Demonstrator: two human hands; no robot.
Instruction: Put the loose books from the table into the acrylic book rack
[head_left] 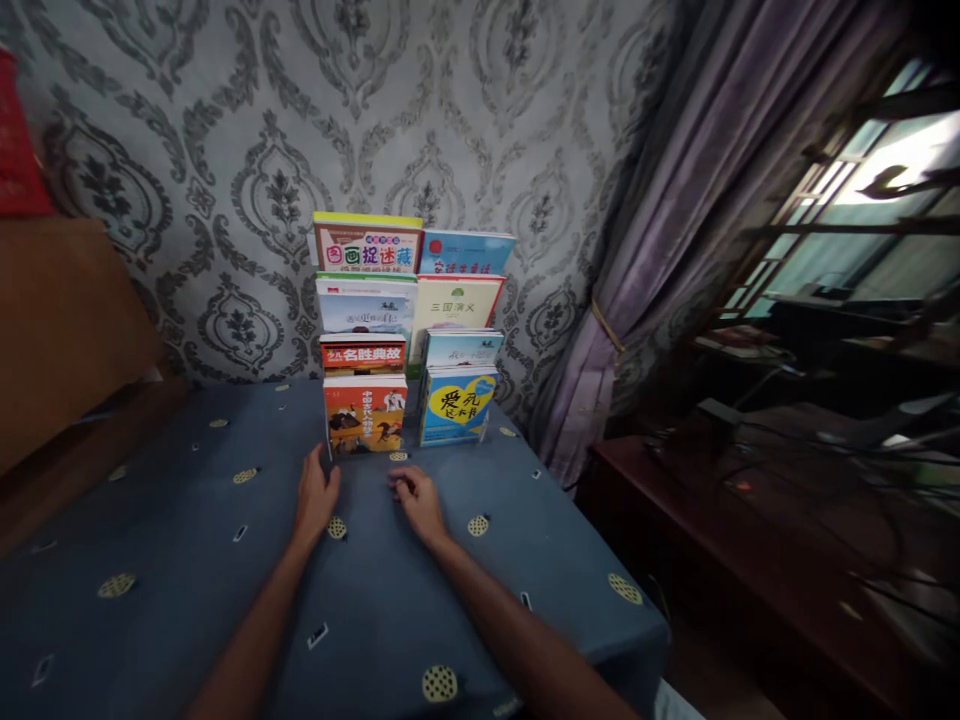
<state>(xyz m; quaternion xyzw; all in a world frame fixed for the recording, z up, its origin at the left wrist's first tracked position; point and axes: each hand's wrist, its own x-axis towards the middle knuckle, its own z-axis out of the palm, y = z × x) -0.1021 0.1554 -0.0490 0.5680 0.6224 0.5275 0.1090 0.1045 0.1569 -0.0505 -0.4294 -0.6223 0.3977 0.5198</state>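
Observation:
Several books stand upright in two tiered columns on a cloth-covered table. At the front left is an orange book (365, 415) with figures and a horse on its cover. To its right stands a blue book (457, 408) with a yellow heart. My left hand (316, 495) rests by the lower left corner of the orange book, thumb apart from the fingers, with nothing in it. Just in front of the books, my right hand (418, 500) lies over the cloth, its fingers loosely bent and apart, and no object shows in it.
The blue tablecloth (187, 600) has a pineapple print. Patterned wallpaper (427, 120) rises behind the books. A brown box (67, 330) stands at the left. On the right are a purple curtain (652, 230) and a dark red desk (720, 520) with cables on it.

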